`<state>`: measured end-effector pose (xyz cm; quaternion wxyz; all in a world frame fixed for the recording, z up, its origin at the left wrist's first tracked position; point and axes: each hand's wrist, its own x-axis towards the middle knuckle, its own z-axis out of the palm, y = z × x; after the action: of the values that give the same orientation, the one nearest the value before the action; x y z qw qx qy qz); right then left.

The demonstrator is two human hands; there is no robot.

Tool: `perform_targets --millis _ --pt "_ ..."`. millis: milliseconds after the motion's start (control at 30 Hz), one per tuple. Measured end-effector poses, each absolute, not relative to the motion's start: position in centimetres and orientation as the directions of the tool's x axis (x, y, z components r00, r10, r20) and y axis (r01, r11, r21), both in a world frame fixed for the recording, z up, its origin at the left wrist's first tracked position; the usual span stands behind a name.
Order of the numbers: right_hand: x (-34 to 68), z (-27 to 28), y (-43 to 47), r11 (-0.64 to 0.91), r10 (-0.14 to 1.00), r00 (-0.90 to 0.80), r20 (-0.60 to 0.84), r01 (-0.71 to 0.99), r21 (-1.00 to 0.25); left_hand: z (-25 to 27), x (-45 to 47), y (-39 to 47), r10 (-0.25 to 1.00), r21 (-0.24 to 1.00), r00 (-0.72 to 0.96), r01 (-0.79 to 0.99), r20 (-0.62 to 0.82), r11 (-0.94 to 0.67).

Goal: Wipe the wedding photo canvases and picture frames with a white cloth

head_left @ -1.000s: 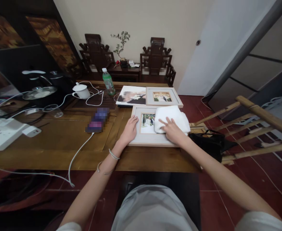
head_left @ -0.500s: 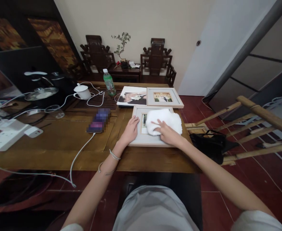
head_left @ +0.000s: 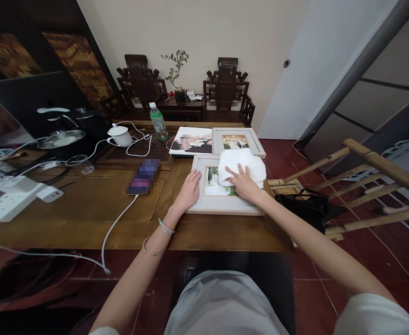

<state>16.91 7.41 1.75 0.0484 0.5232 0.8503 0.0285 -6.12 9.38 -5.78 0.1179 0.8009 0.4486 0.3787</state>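
Note:
A light wooden picture frame (head_left: 207, 204) lies flat near the table's front edge, with a photo behind its pale mount. My left hand (head_left: 189, 188) grips the frame's left side, fingers along the edge. Over the upper right of this frame, my right hand (head_left: 243, 182) presses a folded white cloth (head_left: 249, 163), its fingers spread on top and holding it. The cloth hides part of the photo and also overlaps the lower edge of a second picture frame (head_left: 256, 142) behind. Beside that second frame lies a white-edged photo album or print (head_left: 194, 139).
A phone (head_left: 143, 177) on a white cable lies to the left. Farther off are a green bottle (head_left: 159, 123), a lidded white cup (head_left: 120, 136), a plastic cup (head_left: 81, 164) and a power strip (head_left: 12, 197). A bamboo rack (head_left: 375, 158) stands right of the table.
My right hand has slid the cloth up and slightly right across the frame, uncovering more of the photo. My left hand stays at the frame's left side.

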Motion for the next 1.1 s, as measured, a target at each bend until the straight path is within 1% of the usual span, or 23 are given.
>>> perform_targets --millis 67,100,167,233,333,400,467,600,667,733,833,933,1000,1033,1100 --pt "16.2 2.6 4.2 0.468 0.873 -0.458 -0.168 0.883 0.022 -5.7 -6.0 9.2 0.807 0.524 0.308 0.634 0.504 -0.569" --pt "16.0 3.2 2.6 0.488 0.845 -0.479 -0.237 0.872 -0.026 -5.7 -6.0 9.2 0.806 0.518 0.311 0.638 0.503 -0.570" --pt "15.7 4.4 0.0 0.547 0.774 -0.555 -0.304 0.829 -0.120 -5.6 -5.9 9.1 0.805 0.504 0.320 0.649 0.499 -0.570" --pt "15.4 5.3 -1.7 0.595 0.721 -0.621 -0.309 0.782 -0.183 -5.5 -5.9 9.0 0.806 0.496 0.329 0.655 0.492 -0.570" --pt "15.1 5.3 -1.9 0.598 0.723 -0.635 -0.273 0.773 -0.212 -5.5 -5.9 9.0 0.807 0.497 0.336 0.653 0.486 -0.572" --pt "15.1 4.4 -0.4 0.563 0.765 -0.596 -0.245 0.803 -0.196 -5.5 -6.0 9.1 0.805 0.506 0.334 0.643 0.490 -0.575" --pt "15.4 3.2 2.1 0.522 0.821 -0.540 -0.183 0.841 -0.139 -5.5 -6.0 9.1 0.805 0.515 0.330 0.635 0.493 -0.576" --pt "17.1 1.5 8.6 0.430 0.901 -0.431 0.046 0.902 0.033 -5.6 -6.1 9.3 0.803 0.514 0.337 0.633 0.491 -0.579" --pt "17.8 1.3 11.2 0.377 0.918 -0.383 0.097 0.923 0.079 -5.7 -6.2 9.3 0.800 0.505 0.342 0.637 0.493 -0.583" --pt "18.0 1.3 12.4 0.354 0.926 -0.362 0.104 0.931 0.091 -5.6 -6.2 9.3 0.799 0.499 0.344 0.641 0.493 -0.584" --pt "17.3 1.3 11.1 0.407 0.910 -0.412 0.052 0.909 0.087 -5.6 -6.1 9.2 0.802 0.498 0.339 0.646 0.492 -0.579" --pt "16.0 1.8 6.9 0.477 0.879 -0.476 -0.038 0.877 0.055 -5.5 -5.9 9.1 0.806 0.503 0.333 0.647 0.489 -0.573" --pt "15.5 2.9 3.6 0.484 0.866 -0.480 -0.139 0.875 -0.009 -5.5 -5.9 9.1 0.809 0.509 0.330 0.646 0.486 -0.569" --pt "15.3 3.6 2.1 0.500 0.842 -0.499 -0.206 0.865 -0.055 -5.4 -5.8 9.1 0.811 0.511 0.328 0.646 0.485 -0.567" --pt "15.0 5.1 -0.3 0.570 0.765 -0.588 -0.262 0.808 -0.150 -5.4 -5.8 9.0 0.814 0.512 0.325 0.650 0.481 -0.562"
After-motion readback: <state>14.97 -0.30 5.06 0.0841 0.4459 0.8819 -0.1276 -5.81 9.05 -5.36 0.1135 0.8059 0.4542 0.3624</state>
